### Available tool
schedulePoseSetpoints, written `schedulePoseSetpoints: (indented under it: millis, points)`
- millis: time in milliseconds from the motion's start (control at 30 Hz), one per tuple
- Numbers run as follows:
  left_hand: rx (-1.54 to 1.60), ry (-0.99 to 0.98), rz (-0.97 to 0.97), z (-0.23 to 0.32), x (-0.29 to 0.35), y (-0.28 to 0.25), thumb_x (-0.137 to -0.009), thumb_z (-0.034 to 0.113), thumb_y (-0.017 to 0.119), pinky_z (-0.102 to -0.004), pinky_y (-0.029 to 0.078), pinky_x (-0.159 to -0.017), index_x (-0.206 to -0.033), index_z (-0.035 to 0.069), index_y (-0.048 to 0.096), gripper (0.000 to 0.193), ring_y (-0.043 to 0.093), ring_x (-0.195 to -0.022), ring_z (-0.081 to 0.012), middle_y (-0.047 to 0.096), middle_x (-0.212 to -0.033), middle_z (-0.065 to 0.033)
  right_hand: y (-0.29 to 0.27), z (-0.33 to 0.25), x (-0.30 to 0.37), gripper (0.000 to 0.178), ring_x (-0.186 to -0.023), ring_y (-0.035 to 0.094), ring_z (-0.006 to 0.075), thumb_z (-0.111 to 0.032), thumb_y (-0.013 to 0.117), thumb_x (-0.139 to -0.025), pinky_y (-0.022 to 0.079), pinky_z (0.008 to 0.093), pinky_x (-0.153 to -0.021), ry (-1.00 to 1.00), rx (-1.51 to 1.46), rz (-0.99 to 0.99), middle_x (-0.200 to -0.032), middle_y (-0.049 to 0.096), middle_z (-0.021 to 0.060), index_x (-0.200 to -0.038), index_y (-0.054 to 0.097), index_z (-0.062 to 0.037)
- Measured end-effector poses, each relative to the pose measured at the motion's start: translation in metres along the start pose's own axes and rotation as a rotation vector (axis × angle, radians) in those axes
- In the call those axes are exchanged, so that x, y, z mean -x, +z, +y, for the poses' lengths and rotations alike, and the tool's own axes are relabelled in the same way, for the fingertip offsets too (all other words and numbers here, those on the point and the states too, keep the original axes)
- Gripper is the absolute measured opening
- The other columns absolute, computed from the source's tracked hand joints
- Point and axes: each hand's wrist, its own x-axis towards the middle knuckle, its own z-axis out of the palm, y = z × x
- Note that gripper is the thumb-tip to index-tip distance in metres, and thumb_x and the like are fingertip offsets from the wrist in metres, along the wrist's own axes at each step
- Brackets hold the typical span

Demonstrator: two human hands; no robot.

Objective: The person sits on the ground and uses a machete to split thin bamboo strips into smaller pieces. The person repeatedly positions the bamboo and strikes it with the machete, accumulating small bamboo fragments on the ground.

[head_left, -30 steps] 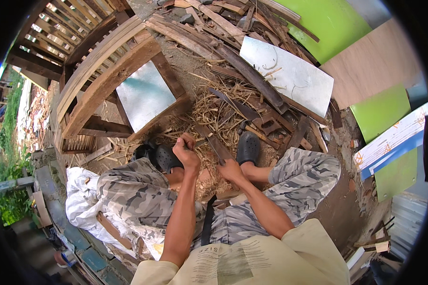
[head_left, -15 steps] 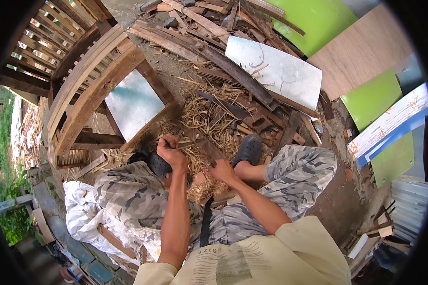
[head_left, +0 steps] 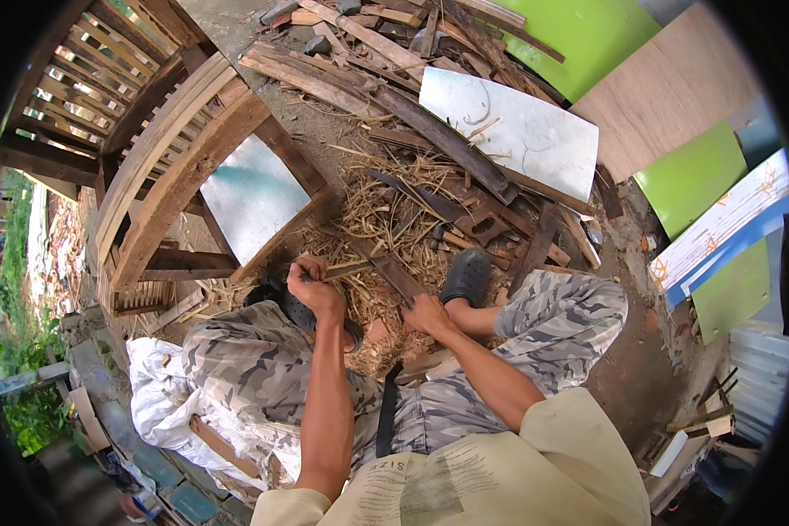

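My left hand point(head_left: 316, 291) is closed round one end of a thin, pale wooden strip point(head_left: 349, 269), which points to the right between my feet. My right hand point(head_left: 427, 315) grips a broad-bladed knife point(head_left: 398, 279); its handle is mostly hidden in my fingers. The brownish blade slants up and left, and its far end meets or overlaps the strip's tip. Whether the edge bites into the strip I cannot tell. Beneath both hands lie curled wood shavings point(head_left: 366, 301). My knees are spread, with a dark clog point(head_left: 467, 275) beside the right hand.
A handsaw point(head_left: 447, 210) and a hammer point(head_left: 451, 238) lie in the shavings ahead. Scrap timber point(head_left: 324, 81) is heaped behind, with a pale sheet point(head_left: 515, 131) on it. At left stands a wooden frame point(head_left: 184, 175). Green panels point(head_left: 694, 181) lie at right; a white sack point(head_left: 162, 394) is beside my left leg.
My right hand has moved slightly right with the knife, and more of the strip shows beyond my left fist. The whole view has shifted a little; both grips stay as they were.
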Motion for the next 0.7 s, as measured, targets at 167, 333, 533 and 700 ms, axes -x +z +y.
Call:
schedulePoseSetpoints:
  millis: [167,333,533,700]
  points:
    - [-0.031,0.008,0.039,0.001,0.0,-0.007,-0.094,0.022,0.032,-0.0327,0.024,-0.057,-0.063,0.007,0.028,0.034,0.027,-0.058,-0.0151,0.029,-0.06,-0.0041,-0.001,-0.027,0.039,0.04,-0.088,0.065,0.046,-0.031,0.064,-0.08,0.051,0.0503,-0.08,-0.39,0.011,0.037,-0.087,0.067,0.0292,-0.099,0.066,0.0045]
    - [-0.042,0.029,0.008,0.002,0.006,-0.003,-0.094,0.02,0.032,-0.0329,0.024,-0.057,-0.064,0.006,0.027,0.033,0.028,-0.059,-0.015,0.03,-0.06,-0.004,0.003,0.008,0.001,0.045,-0.097,0.065,0.0432,-0.031,0.063,-0.08,0.05,0.0488,-0.087,0.027,0.009,-0.029,-0.098,0.067,0.0305,-0.109,0.066,0.0041]
    - [-0.021,0.034,0.036,-0.002,0.0,0.004,-0.094,0.021,0.032,-0.0316,0.024,-0.057,-0.064,0.009,0.026,0.033,0.026,-0.058,-0.0147,0.029,-0.06,-0.0033,0.008,-0.016,0.011,0.041,-0.086,0.066,0.0424,-0.032,0.062,-0.083,0.052,0.048,-0.075,-0.114,-0.002,0.033,-0.088,0.067,0.0292,-0.1,0.067,0.0053]
    - [-0.071,0.119,0.059,0.005,-0.002,0.02,-0.095,0.02,0.033,-0.0316,0.023,-0.056,-0.063,0.008,0.028,0.034,0.026,-0.057,-0.0145,0.028,-0.059,-0.0028,-0.003,-0.045,0.031,0.04,-0.069,0.067,0.0393,-0.032,0.062,-0.085,0.052,0.0471,-0.066,-0.064,-0.159,-0.041,-0.072,0.065,0.0261,-0.091,0.067,0.0073]
